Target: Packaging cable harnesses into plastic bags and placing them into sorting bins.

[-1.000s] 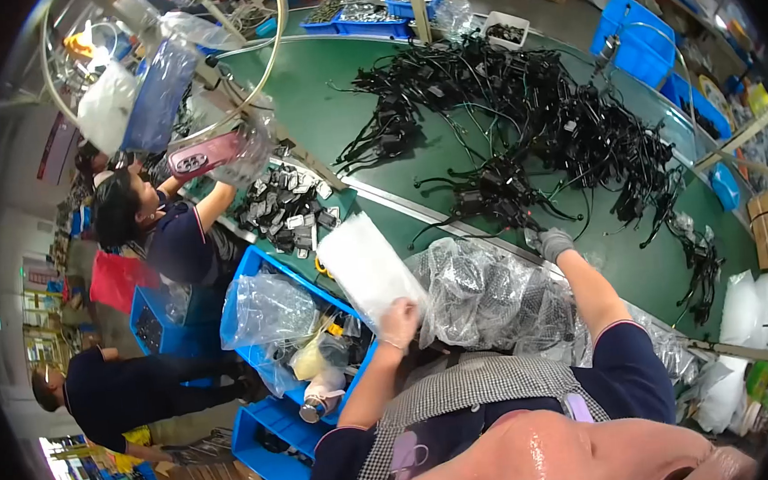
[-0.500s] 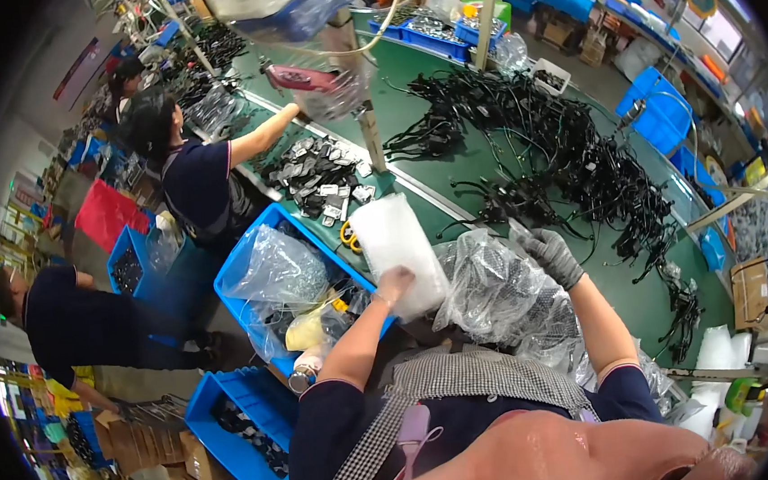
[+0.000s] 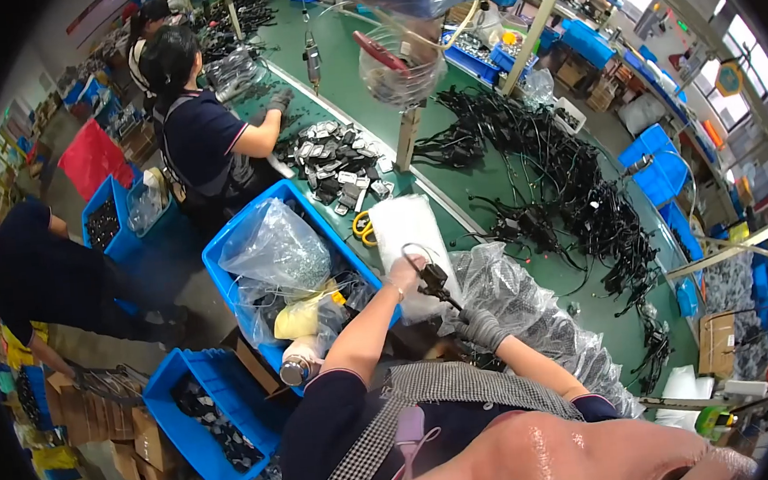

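Observation:
A black cable with a small black box (image 3: 433,278) on it hangs in front of me, one part looping up past my left hand. My right hand (image 3: 481,328), in a grey glove, is closed round its lower part. My bare left hand (image 3: 404,273) is at the near edge of a stack of white plastic sheets or bags (image 3: 408,224). The cable partly covers its fingers, so their grip cannot be made out. Clear plastic wrap (image 3: 514,288) is heaped right of the stack. Yellow-handled scissors (image 3: 364,230) lie to its left.
A long pile of black cables (image 3: 569,180) covers the green table's right side. Small black-and-silver parts (image 3: 337,162) lie farther left. A blue bin (image 3: 215,253) with bags and a bottle stands at my left, another blue bin (image 3: 157,398) below. Two co-workers are near, a third behind.
My right hand has come back from the cable pile toward my body, now with a black cable in it. My left hand stays by the white stack. The view has shifted.

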Motion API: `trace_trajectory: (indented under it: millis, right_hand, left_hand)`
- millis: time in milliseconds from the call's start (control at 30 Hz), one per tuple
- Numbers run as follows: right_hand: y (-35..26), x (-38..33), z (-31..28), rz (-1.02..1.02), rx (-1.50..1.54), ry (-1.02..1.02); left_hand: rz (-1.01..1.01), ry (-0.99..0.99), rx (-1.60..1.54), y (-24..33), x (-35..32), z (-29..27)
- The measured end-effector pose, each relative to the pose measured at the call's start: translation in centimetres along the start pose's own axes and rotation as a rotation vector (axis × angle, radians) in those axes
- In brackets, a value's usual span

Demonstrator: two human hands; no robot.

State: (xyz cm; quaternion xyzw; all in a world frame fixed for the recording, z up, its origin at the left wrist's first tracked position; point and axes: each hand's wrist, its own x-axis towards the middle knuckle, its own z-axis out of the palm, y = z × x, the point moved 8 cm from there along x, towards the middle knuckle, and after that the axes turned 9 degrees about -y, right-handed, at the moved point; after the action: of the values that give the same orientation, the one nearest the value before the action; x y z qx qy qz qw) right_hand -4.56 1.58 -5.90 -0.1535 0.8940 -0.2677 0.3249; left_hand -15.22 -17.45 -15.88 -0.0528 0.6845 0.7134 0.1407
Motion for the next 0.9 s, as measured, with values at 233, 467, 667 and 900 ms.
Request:
trace_trajectory:
  millis: [233, 467, 667, 900]
  right_hand:
    - [-5.9, -0.8, -2.1, -0.044, -0.586, -0.133]
    - [-9.5, -2.3, -2.0, -0.1, -0.7, -0.163]
    - [-7.4, 0.3, -3.2, -0.177, -0.342, -0.126]
    - [-6.2, -2.0, -2.5, 0.363, 1.19, -0.37]
  left_hand:
    - [0.408, -0.251, 0.523, 8.1, -5.4, 1.2]
    - [0.624, -0.18, 0.888, 13.1, -9.6, 1.2]
    - [0.742, -0.266, 1.076, 14.3, -10.9, 2.0]
    - [0.71, 0.142, 0.878, 19.1, -12.7, -1.9]
